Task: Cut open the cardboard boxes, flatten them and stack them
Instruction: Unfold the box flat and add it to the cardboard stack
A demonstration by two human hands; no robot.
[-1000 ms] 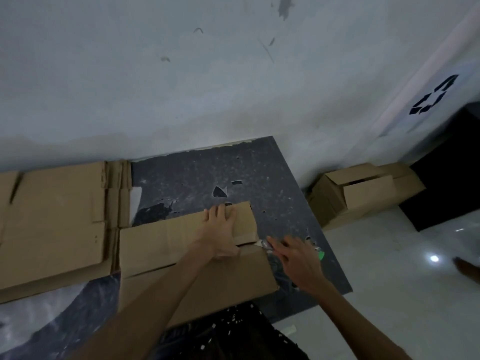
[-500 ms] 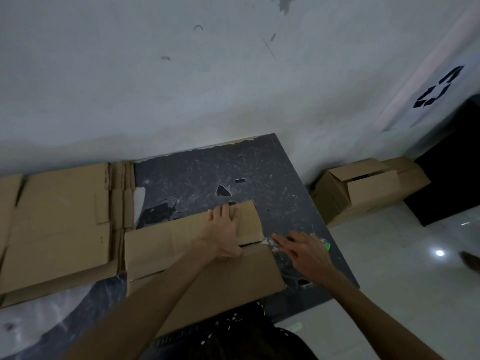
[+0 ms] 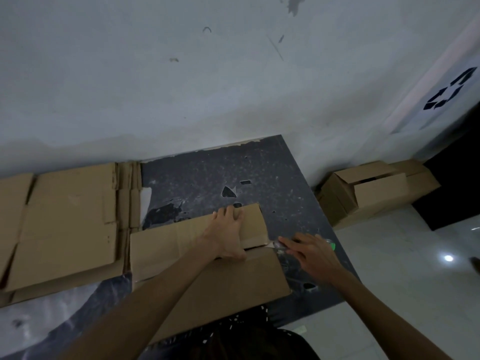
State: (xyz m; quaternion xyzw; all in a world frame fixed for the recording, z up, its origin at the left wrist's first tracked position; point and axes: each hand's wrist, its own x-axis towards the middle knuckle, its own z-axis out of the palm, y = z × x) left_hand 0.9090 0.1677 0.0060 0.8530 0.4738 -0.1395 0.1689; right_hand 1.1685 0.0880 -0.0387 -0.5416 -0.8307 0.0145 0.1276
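**Box pinned down, cutter at the seam**

So your left hand (image 3: 228, 235) is pressed flat on the far flap of the box (image 3: 168, 245), fingers straight and not gripping anything. The box lies flattened on the dark desk (image 3: 259, 172), right in front of you. Your right hand (image 3: 311, 255) holds the cutter (image 3: 332, 246), fingers laid along it, with the tip at the box's right edge where the two flaps meet. The flat stack (image 3: 67, 216) sits just left of the box, against the wall. Uncut boxes (image 3: 374, 190) wait on the floor (image 3: 402, 281), off to the right.
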